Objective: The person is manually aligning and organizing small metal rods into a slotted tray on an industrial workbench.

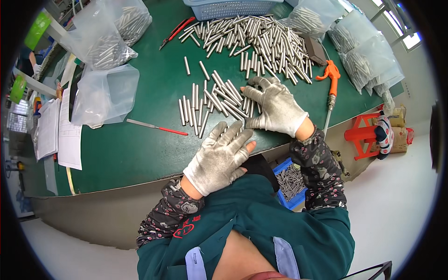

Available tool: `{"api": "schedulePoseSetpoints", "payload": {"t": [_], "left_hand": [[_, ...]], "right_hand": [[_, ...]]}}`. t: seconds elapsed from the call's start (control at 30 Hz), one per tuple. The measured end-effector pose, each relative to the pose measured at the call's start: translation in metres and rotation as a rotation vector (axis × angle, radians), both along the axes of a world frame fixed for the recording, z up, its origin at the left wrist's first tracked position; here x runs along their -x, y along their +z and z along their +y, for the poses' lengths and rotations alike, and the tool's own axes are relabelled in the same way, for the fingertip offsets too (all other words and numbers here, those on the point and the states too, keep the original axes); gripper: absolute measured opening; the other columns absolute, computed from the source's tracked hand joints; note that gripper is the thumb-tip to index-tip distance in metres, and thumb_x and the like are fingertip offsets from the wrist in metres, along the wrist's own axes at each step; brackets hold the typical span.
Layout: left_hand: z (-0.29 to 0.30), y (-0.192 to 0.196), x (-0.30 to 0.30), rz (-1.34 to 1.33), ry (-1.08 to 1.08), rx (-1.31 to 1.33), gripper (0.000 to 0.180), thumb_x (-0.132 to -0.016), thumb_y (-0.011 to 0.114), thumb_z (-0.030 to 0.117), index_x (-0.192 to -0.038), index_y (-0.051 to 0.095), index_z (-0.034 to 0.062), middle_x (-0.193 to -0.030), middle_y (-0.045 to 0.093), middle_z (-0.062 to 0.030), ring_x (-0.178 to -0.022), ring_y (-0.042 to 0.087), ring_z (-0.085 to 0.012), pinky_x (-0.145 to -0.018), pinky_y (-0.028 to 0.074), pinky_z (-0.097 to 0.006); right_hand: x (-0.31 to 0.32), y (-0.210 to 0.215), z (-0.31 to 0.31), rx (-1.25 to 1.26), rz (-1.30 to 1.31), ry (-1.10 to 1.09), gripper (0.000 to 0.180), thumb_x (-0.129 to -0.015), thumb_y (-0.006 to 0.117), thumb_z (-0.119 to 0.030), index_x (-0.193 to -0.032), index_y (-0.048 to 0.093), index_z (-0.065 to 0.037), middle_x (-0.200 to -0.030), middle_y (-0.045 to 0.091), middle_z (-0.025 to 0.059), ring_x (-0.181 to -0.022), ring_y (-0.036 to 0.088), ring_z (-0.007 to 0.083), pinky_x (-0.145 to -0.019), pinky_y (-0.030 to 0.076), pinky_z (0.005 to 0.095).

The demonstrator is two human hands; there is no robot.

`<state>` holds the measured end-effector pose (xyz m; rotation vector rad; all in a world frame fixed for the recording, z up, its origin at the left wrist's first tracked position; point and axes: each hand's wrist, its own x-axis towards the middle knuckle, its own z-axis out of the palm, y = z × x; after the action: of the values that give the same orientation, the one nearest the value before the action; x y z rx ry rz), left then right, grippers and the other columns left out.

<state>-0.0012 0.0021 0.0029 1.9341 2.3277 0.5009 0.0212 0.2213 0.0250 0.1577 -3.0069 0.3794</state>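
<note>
My left hand (218, 161), in a worn grey-white glove, is near the front edge of the green table. Its fingers bend over a few short metal pins (241, 127), partly hidden beneath them. Just right of it is my gloved right hand (276, 106), its thumb and forefinger spread. The forefinger reaches the right side of a small group of loose steel pins (215, 100), and the thumb is by the left fingertips. Some pins between the right thumb and forefinger are partly covered. Bare fingertips poke through both gloves.
A large heap of pins (261, 39) lies behind, below a blue basket (233, 8). Red-handled pliers (177, 32), a red-handled file (157, 127) and an orange air gun (332, 77) surround the work. Bags of pins (105, 49) stand left; a blue bin (298, 199) sits below the edge.
</note>
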Motion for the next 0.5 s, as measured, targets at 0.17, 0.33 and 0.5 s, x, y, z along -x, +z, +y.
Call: {"api": "schedulePoseSetpoints", "payload": {"t": [0.17, 0.33, 0.5], "left_hand": [[0.0, -0.001, -0.001, 0.012, 0.014, -0.005, 0.068, -0.068, 0.072, 0.039, -0.128, 0.051, 0.0148, -0.137, 0.045, -0.0093, -0.132, 0.036, -0.03, -0.112, 0.023, -0.048], [-0.001, -0.002, -0.001, -0.001, 0.017, -0.043, 0.071, -0.069, 0.072, 0.037, -0.13, 0.048, 0.0109, -0.137, 0.044, -0.0126, -0.13, 0.038, -0.0321, -0.111, 0.025, -0.047], [-0.002, -0.006, -0.002, -0.101, 0.086, -0.157, 0.082, -0.067, 0.074, 0.033, -0.135, 0.039, 0.0045, -0.138, 0.039, -0.0199, -0.129, 0.038, -0.0378, -0.108, 0.03, -0.047]], "right_hand": [[-0.005, -0.005, 0.004, 0.105, 0.029, 0.012, 0.052, -0.064, 0.073, -0.028, -0.113, 0.064, -0.011, -0.117, 0.056, 0.0144, -0.107, 0.052, 0.0347, -0.091, 0.043, 0.0451], [-0.022, -0.003, 0.007, 0.147, 0.086, 0.099, 0.043, -0.066, 0.068, -0.02, -0.108, 0.066, -0.011, -0.111, 0.06, 0.0141, -0.101, 0.054, 0.0345, -0.086, 0.045, 0.0447], [-0.045, 0.0, -0.004, 0.245, 0.076, 0.221, 0.04, -0.066, 0.068, -0.019, -0.104, 0.065, -0.009, -0.107, 0.06, 0.0144, -0.097, 0.055, 0.0357, -0.084, 0.046, 0.0443]]}}
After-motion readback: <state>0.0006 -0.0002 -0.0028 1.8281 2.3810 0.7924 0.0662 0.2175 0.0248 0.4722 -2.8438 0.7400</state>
